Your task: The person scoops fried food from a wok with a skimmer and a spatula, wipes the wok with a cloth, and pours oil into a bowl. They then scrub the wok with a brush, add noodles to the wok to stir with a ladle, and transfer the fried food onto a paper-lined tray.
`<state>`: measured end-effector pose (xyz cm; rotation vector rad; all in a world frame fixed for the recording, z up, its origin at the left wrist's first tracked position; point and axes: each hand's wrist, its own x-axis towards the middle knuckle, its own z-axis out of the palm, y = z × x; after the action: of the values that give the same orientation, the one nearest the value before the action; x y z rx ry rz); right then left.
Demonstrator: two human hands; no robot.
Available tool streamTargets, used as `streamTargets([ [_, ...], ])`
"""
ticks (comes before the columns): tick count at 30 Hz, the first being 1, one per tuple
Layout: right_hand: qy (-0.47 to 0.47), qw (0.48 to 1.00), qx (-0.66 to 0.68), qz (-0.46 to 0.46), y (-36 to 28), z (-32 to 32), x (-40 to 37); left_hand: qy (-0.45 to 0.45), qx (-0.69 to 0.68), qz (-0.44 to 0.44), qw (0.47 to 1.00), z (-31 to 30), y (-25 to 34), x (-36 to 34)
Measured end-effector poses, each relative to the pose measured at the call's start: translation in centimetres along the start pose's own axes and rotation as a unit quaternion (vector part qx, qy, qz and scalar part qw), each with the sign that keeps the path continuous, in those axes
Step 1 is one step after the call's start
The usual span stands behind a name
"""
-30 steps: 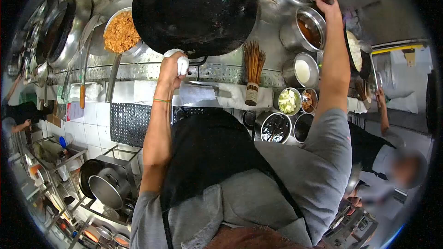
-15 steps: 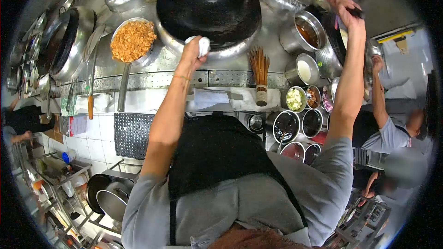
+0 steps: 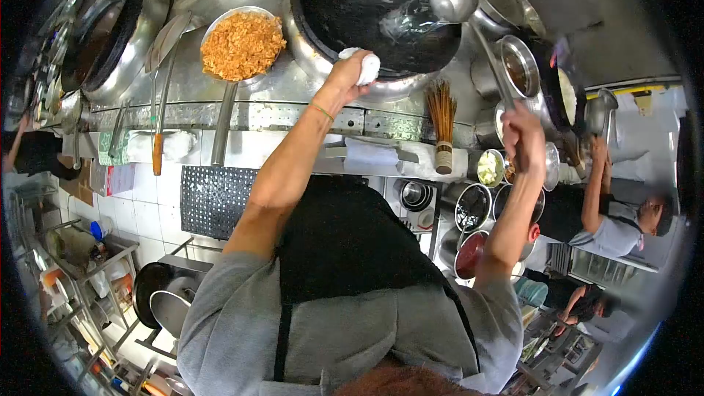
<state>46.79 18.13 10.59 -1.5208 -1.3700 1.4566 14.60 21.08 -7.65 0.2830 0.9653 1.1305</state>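
Observation:
My left hand (image 3: 346, 79) is closed on a folded white cloth (image 3: 369, 68) at the near rim of a large black wok (image 3: 345, 11). In my right hand (image 3: 523, 136) is the long handle of a metal ladle (image 3: 455, 1). The ladle's bowl is tipped over the wok's right side, and clear liquid (image 3: 407, 18) spills from it into the wok. Left of the wok, orange-brown fried rice (image 3: 243, 44) fills a round long-handled vessel whose inside is hidden. A bamboo wok brush (image 3: 443, 128) lies on the counter edge between my arms.
Metal pots, including one with brown liquid (image 3: 518, 70), stand to the right. Below them are bowls of chopped pale-green pieces (image 3: 489, 168) and dark sauce (image 3: 473, 207). A wooden-handled spatula (image 3: 158, 152) lies left. Co-workers (image 3: 620, 220) stand at the right.
My right hand has come down and inward from the upper right, bringing the ladle over the wok, where liquid now pours out. My left hand stays on the cloth at the rim. The view has shifted.

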Motion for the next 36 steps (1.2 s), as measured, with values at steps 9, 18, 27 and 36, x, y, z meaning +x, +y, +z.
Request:
streamTargets([
  [9,0.297,0.923,-0.239,-0.051,20.7,4.3,-7.8,0.207,0.333,0.255,0.884,-16.5,2.8,-18.3],
  [18,0.298,0.797,-0.502,-0.156,29.1,3.6,-4.6,0.257,0.273,0.064,0.925,-20.4,2.1,-19.9],
  [27,0.194,0.746,-0.633,0.076,21.3,7.3,3.3,0.279,0.249,0.097,0.923,-24.0,1.1,-23.5],
  [36,0.129,0.937,0.319,0.067,7.2,4.1,-3.9,0.341,0.454,0.197,0.799,-23.1,1.9,-25.9],
])
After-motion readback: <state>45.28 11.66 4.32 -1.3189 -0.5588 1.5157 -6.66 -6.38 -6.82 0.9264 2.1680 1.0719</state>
